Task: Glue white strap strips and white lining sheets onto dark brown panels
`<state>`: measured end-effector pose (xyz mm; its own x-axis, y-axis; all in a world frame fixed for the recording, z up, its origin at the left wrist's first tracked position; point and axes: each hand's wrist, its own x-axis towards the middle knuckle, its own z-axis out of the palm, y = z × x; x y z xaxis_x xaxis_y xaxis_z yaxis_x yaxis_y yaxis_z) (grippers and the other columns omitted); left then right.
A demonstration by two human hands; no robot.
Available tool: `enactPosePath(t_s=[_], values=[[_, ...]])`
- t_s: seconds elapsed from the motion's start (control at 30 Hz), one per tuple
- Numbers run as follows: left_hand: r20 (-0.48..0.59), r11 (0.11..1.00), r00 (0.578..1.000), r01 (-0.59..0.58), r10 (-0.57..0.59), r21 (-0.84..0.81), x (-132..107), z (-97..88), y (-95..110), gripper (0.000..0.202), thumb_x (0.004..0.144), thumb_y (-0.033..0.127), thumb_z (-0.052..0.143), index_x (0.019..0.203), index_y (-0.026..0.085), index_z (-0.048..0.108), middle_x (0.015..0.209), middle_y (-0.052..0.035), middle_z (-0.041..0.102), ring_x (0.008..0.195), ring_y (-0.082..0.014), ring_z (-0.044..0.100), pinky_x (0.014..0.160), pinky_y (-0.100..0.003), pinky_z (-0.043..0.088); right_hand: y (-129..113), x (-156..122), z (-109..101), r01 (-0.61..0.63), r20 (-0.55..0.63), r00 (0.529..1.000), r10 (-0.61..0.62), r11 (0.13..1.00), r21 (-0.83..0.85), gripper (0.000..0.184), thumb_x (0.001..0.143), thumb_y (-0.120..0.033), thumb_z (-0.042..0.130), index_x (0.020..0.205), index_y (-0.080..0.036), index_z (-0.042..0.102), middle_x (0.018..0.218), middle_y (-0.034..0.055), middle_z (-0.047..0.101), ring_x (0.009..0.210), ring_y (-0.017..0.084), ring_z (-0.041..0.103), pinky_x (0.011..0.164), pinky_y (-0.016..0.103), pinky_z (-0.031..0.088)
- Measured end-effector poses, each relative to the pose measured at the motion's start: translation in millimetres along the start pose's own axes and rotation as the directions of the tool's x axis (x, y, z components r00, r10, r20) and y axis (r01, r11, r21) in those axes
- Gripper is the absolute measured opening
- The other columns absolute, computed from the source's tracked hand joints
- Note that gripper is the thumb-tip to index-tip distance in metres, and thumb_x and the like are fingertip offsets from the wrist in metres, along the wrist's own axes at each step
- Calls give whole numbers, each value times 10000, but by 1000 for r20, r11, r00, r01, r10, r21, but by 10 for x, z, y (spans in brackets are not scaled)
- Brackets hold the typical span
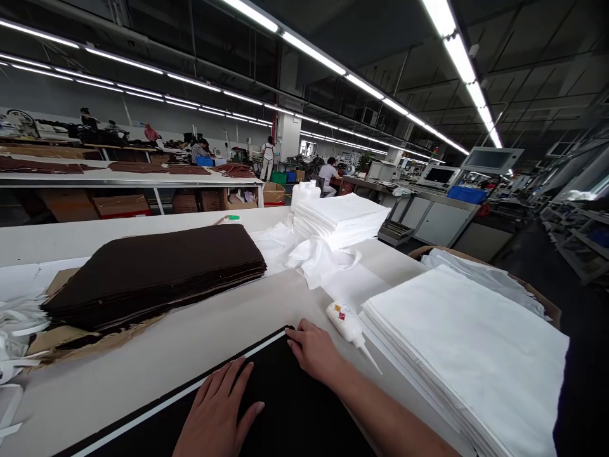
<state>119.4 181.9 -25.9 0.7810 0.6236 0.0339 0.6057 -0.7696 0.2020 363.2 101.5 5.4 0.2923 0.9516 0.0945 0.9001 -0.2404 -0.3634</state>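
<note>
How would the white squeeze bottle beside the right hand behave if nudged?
The white squeeze bottle lies on its side on the table, so its rounded body would probably roll if pushed. It likely feels light, and the long thin nozzle looks easy to bend or knock.

Bare hands, bare forearm, dark garment

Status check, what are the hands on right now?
Left hand flat on black sheet. Right hand at its corner. White squeeze bottle beside right hand.
</note>
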Motion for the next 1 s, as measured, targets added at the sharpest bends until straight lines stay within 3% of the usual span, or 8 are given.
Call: enactPosePath(t_s=[0.13,0.33,0.5,0.67,0.73,0.83,0.9,1.0], values=[[-34,996,999,20,-17,87,141,-91,150,638,1001,604,360,1525,246,429,1507,-127,530,1381,-354,484,1126,-594,424,44,70,-35,-72,10,997,71,993,97,326,973,-319,535,1229,-329,738,1055,45,703,926,198,683,817,297,491],[-76,982,997,25,-11,186,234,-51,250,562,1021,535,376,1495,253,484,1471,-151,551,1337,-378,494,1080,-600,418,134,107,-38,-73,-56,995,80,990,123,331,1005,-316,493,1242,-276,721,1068,33,727,937,172,689,839,263,499],[-110,987,994,28,-11,156,196,-41,238,565,1011,550,383,1478,258,510,1445,-152,566,1316,-374,503,1070,-604,421,82,26,-13,36,-53,998,-33,999,39,322,983,-290,515,1225,-299,728,1094,52,702,917,189,686,830,276,485],[-157,997,985,77,-75,4,123,-47,161,632,997,608,359,1445,207,552,1447,-157,551,1336,-334,502,1101,-553,445,111,24,-65,65,-53,996,-66,998,-21,283,973,-284,537,1132,-304,771,1008,37,703,845,172,685,773,260,478],[-172,992,978,116,-122,-46,15,-11,10,669,982,648,355,1448,208,547,1498,-147,510,1386,-329,468,1112,-532,458,158,26,-153,48,-75,996,-50,998,-33,254,969,-284,551,1074,-291,782,990,25,710,830,165,682,761,252,480],[-182,988,971,148,-152,-34,-279,83,-403,697,965,678,364,1470,223,518,1528,-121,493,1421,-326,441,1128,-534,456,289,-4,-355,-40,-162,986,31,998,-52,320,1024,-305,451,1129,-261,750,1069,44,708,948,185,670,833,266,486],[-207,986,965,168,-161,16,-563,138,-756,700,961,672,371,1464,209,524,1541,-122,482,1425,-336,440,1133,-548,451,425,-45,-499,-133,-222,968,114,989,-69,359,1037,-319,412,1242,-233,694,1186,89,680,1122,233,621,956,315,460],[-252,968,944,238,-213,73,-1091,146,-1232,697,963,646,385,1492,203,483,1586,-125,424,1424,-342,450,1152,-560,431,662,-98,-660,-290,-220,939,265,953,-88,439,961,-341,550,1357,-162,611,1266,186,634,1203,338,582,1035,438,416]])
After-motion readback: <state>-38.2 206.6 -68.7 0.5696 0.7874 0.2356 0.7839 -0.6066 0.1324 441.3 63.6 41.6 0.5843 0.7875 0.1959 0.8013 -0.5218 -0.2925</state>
